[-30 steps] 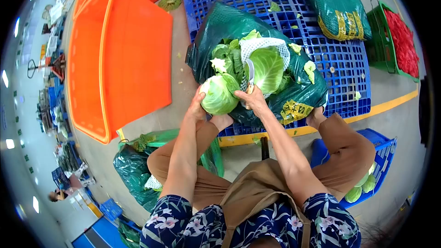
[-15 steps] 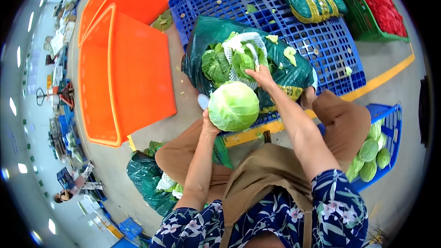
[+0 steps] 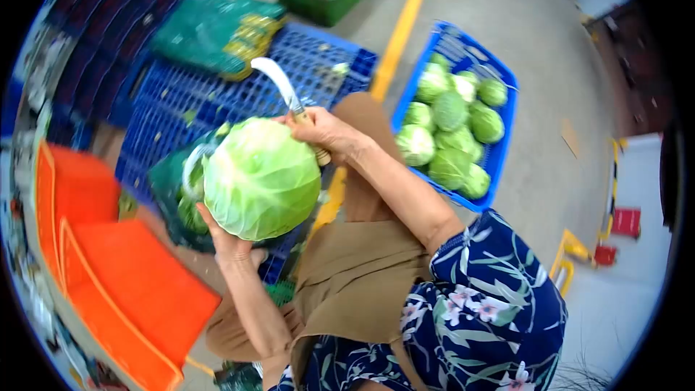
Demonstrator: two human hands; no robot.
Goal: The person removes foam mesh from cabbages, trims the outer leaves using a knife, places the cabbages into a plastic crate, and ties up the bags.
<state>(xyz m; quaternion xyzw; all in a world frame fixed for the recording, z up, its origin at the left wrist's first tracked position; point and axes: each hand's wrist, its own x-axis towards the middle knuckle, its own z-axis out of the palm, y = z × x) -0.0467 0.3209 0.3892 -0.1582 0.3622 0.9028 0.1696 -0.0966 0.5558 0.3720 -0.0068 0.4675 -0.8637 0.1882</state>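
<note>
A large pale-green cabbage is held up in front of me. My left hand cups it from below, fingers wrapped against its lower left side. My right hand is closed round the wooden handle of a curved knife, whose blade points up and left. The right fingertips are at the cabbage's upper right edge; whether they press on it I cannot tell. Behind the cabbage, partly hidden, lies a dark green bag with leaves and a blurred white curved shape at its opening.
At the right stands a blue crate holding several cabbages. A blue pallet carries a full green sack. Beyond it is a green crate of red material. Orange bins stand at the left. A yellow line crosses the floor.
My view has swung right, towards the blue crate. The cabbage is lifted clear of the bag and nearer to me. The knife has come up beside it, still in my right hand.
</note>
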